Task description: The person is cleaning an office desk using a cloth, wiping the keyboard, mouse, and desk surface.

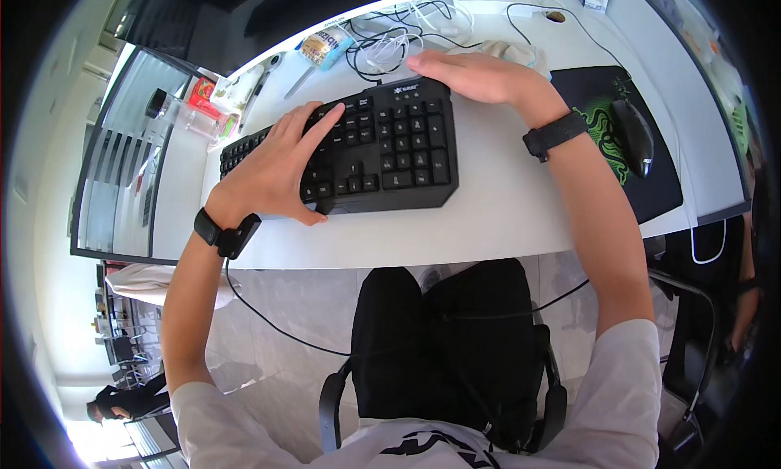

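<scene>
A black computer keyboard (415, 139) lies on the white desk (500, 188), tilted a little in the view. Across its left part rests my left hand (274, 158), fingers spread over the keys and thumb at the near edge. My right hand (476, 75) is beyond the top right corner of the keyboard, fingers pointing left; what lies under its palm is hidden, and whether it touches the keyboard I cannot tell. A beige cloth (512, 53) lies just behind that hand. Each wrist wears a black strap.
At right a black mouse (633, 136) sits on a mouse pad (656, 194). Behind the keyboard are tangled cables (390, 45), a snack packet (323, 47) and a monitor (244, 17). A clear bottle (189, 118) and tissue pack (239, 89) stand left. People are visible at both sides.
</scene>
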`<state>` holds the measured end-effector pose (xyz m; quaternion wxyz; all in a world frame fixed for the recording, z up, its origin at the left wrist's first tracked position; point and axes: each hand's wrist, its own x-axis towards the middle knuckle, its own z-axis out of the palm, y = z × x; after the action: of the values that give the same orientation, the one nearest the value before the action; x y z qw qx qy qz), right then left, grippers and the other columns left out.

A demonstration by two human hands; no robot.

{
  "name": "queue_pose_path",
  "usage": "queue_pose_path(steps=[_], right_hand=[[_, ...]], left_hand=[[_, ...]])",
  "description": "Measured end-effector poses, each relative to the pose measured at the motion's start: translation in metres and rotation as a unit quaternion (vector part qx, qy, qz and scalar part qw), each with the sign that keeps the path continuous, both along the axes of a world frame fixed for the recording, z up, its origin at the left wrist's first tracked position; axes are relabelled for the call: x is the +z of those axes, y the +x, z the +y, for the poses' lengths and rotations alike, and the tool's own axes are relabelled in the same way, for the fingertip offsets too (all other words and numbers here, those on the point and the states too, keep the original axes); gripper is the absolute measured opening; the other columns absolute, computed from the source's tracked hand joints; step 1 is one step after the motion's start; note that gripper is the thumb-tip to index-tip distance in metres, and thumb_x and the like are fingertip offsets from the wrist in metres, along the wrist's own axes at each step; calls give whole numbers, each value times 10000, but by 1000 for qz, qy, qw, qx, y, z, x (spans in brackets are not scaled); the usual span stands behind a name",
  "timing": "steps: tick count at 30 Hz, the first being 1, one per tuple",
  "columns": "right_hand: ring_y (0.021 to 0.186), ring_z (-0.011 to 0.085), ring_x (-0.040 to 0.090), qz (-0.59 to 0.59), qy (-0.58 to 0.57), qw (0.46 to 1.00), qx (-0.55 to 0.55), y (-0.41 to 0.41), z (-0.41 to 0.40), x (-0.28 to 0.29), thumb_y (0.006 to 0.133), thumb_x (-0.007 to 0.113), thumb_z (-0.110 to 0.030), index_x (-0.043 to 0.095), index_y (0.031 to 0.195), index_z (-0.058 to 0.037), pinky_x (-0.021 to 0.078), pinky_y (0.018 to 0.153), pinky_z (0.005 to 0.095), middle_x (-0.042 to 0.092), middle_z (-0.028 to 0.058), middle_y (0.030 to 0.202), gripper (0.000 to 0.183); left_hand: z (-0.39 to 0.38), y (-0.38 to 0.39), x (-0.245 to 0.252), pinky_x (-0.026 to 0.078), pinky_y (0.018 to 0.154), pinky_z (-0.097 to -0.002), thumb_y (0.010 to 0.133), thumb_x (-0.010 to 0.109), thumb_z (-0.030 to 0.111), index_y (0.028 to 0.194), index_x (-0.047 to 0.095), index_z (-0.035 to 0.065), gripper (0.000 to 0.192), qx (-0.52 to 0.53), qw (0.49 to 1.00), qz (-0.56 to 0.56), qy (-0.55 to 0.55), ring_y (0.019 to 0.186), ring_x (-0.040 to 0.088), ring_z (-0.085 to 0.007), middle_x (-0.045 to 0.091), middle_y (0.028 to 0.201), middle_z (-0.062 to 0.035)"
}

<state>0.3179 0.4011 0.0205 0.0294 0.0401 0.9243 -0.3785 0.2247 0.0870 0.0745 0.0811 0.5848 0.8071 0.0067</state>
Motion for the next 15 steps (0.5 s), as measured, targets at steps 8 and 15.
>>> queue_pose_path(steps=[8, 15], right_hand=[[1380, 293, 476, -1, -59, 998, 17, -5, 6, -7, 929, 272, -824, 463, 1507, -96, 364, 1119, 380, 541, 147, 1470, 950], [1317, 300, 521, 43, -21, 999, -4, -5, -1, -9, 936, 260, -816, 579, 1381, -69, 367, 1105, 389, 613, 157, 1360, 927]], left_hand=[[5, -37, 2, 344, 1175, -450, 453, 948, 260, 1608, 183, 144, 1391, 66, 997, -31, -25, 1414, 355, -443, 292, 1554, -262], [23, -54, -6, 310, 1195, -414, 403, 939, 231, 1618, 170, 173, 1439, 106, 986, -71, -105, 1455, 325, -403, 273, 1598, -220]])
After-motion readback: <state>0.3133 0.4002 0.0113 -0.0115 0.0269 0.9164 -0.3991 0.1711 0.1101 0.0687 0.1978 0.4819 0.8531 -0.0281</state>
